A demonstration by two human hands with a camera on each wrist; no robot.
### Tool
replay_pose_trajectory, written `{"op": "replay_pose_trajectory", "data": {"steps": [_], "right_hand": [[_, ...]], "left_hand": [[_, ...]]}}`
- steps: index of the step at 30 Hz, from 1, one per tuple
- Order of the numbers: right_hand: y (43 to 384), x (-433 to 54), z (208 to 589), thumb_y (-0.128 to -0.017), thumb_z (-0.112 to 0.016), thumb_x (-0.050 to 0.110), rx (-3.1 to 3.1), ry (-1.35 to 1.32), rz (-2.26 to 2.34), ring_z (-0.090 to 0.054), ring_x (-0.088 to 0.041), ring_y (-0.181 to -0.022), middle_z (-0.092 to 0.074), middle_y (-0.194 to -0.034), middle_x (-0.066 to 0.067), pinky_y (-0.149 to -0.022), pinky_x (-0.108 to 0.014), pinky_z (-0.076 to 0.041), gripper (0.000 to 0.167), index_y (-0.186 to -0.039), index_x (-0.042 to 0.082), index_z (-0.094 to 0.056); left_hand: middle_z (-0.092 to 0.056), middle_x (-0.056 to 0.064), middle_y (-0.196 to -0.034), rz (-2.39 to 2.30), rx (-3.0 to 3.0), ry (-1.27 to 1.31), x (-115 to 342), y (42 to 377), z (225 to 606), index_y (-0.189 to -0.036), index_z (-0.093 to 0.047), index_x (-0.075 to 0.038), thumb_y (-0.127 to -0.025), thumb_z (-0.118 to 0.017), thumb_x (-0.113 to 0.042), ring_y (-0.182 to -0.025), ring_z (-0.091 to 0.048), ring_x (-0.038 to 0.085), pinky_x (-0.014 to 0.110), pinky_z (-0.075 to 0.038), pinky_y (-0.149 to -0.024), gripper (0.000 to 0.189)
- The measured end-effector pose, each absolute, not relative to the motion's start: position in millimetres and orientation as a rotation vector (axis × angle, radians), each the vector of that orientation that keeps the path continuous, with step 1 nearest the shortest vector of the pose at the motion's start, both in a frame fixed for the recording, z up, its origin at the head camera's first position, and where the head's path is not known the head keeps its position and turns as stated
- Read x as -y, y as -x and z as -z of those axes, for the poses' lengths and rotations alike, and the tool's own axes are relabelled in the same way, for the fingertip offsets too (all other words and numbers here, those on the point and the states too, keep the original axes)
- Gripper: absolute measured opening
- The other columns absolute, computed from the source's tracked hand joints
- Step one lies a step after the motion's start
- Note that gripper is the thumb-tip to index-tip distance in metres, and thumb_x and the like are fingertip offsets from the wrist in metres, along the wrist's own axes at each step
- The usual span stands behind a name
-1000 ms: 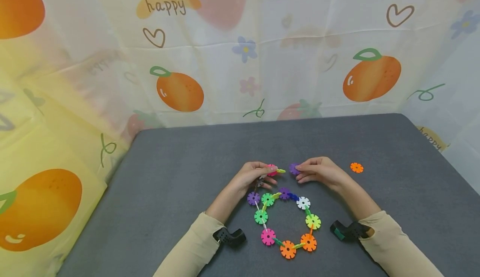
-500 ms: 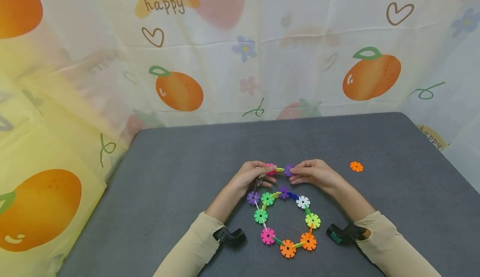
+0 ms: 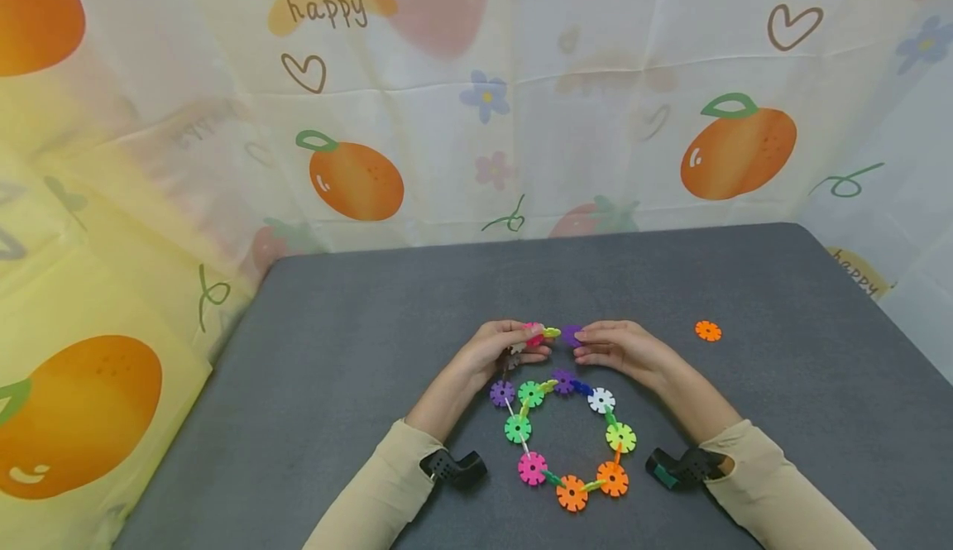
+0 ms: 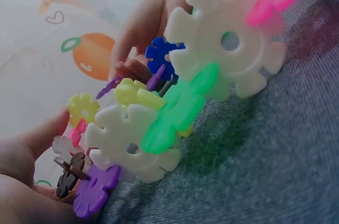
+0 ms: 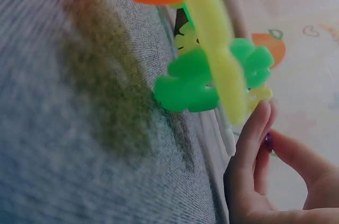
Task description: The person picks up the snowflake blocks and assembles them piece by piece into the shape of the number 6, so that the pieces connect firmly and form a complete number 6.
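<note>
My left hand (image 3: 495,347) pinches a pink notched snowflake disc (image 3: 533,333), with a yellow disc (image 3: 551,332) joined edge-on at its right. Between my right thumb and fingers is a purple disc (image 3: 571,335), mostly covered by fingers in the right wrist view. My right hand (image 3: 625,345) holds it close beside the yellow one; whether they touch is unclear. From the left hand the strand runs down through a brown disc (image 4: 70,175) and a purple disc (image 3: 502,394) to a ring of linked discs, among them a white disc (image 3: 601,400) and an orange disc (image 3: 572,494).
One loose orange disc (image 3: 708,332) lies right of my right hand. The grey tabletop (image 3: 372,302) reaches back to a printed cloth (image 3: 447,161) hanging behind it. Below my hands, the ring lies between both forearms.
My right hand has moved left, bringing the purple disc up to the yellow disc. Little differs over the last half second. The ring and the loose orange disc stay in place.
</note>
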State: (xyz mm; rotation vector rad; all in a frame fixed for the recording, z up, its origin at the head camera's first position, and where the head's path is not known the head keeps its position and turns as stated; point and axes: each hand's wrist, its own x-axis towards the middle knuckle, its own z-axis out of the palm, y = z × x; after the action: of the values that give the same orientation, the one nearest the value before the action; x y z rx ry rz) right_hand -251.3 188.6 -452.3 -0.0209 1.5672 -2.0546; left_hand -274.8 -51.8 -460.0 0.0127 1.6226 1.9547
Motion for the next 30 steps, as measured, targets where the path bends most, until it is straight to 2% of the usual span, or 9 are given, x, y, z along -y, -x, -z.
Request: {"op": "replay_pose_trajectory", "data": {"steps": [6,9,14,18,22,26,30], "right_hand": [[252,-189,452,-0.099,-0.053,0.004,-1.553,0.009,2.055,-0.07,-0.014,-0.086,-0.071,-0.091,-0.003,-0.083,-0.027,-0.06,0.017,-0.093,0.009,-0.069],[252,-188,454,-0.098,-0.056,0.006,-1.602,0.047,2.032,-0.071,-0.014,-0.086,-0.072,-0.092,-0.004,-0.083,-0.028,-0.06,0.012,-0.099,0.002,-0.067],[251,-183,457,-0.096,-0.06,0.009,-1.718,0.08,1.983,-0.072,-0.015,-0.085,-0.073,-0.09,-0.006,-0.083,-0.03,-0.06,0.019,-0.106,-0.007,-0.063],[249,-178,457,-0.094,-0.062,0.007,-1.773,0.066,1.97,-0.072,-0.016,-0.083,-0.073,-0.086,-0.006,-0.082,-0.031,-0.061,0.014,-0.101,-0.005,-0.064],[246,-172,456,-0.093,-0.063,0.006,-1.84,0.046,1.975,-0.073,-0.016,-0.08,-0.073,-0.082,-0.005,-0.081,-0.032,-0.061,0.011,-0.097,-0.005,-0.064],[245,-169,454,-0.093,-0.064,0.007,-1.905,0.072,1.97,-0.073,-0.015,-0.079,-0.073,-0.083,-0.004,-0.08,-0.033,-0.061,0.014,-0.099,-0.005,-0.061],[249,-174,452,-0.095,-0.062,0.01,-1.906,0.136,1.928,-0.072,-0.016,-0.082,-0.072,-0.086,-0.005,-0.083,-0.034,-0.061,0.025,-0.109,-0.009,-0.056]], "left_hand": [[-0.076,0.008,-0.09,-1.932,-1.632,-0.018,52,276,462,-0.113,-0.063,0.007,-0.095,-0.062,-0.011,-0.075,-0.073,0.011,0.027,-0.061,-0.078,0.025],[-0.075,0.006,-0.086,-1.911,-1.661,-0.046,51,275,461,-0.113,-0.063,0.008,-0.095,-0.062,-0.011,-0.075,-0.073,0.01,0.026,-0.061,-0.077,0.026],[-0.074,0.004,-0.081,-1.905,-1.7,-0.069,51,273,461,-0.101,-0.064,0.003,-0.095,-0.063,-0.01,-0.075,-0.073,0.011,0.027,-0.061,-0.077,0.014],[-0.076,0.008,-0.083,-1.915,-1.728,-0.067,50,272,461,-0.093,-0.062,-0.003,-0.093,-0.065,-0.009,-0.075,-0.073,0.011,0.028,-0.061,-0.077,0.007],[-0.076,0.011,-0.087,-1.916,-1.763,-0.062,50,271,460,-0.09,-0.06,-0.006,-0.091,-0.068,-0.01,-0.076,-0.074,0.012,0.03,-0.061,-0.079,0.009],[-0.076,0.013,-0.092,-1.924,-1.757,-0.053,49,272,459,-0.094,-0.06,-0.005,-0.091,-0.069,-0.01,-0.077,-0.074,0.013,0.032,-0.061,-0.081,0.011],[-0.074,0.011,-0.099,-1.925,-1.698,-0.061,49,273,460,-0.111,-0.062,0.003,-0.093,-0.066,-0.012,-0.079,-0.074,0.015,0.035,-0.061,-0.082,0.024]]}}
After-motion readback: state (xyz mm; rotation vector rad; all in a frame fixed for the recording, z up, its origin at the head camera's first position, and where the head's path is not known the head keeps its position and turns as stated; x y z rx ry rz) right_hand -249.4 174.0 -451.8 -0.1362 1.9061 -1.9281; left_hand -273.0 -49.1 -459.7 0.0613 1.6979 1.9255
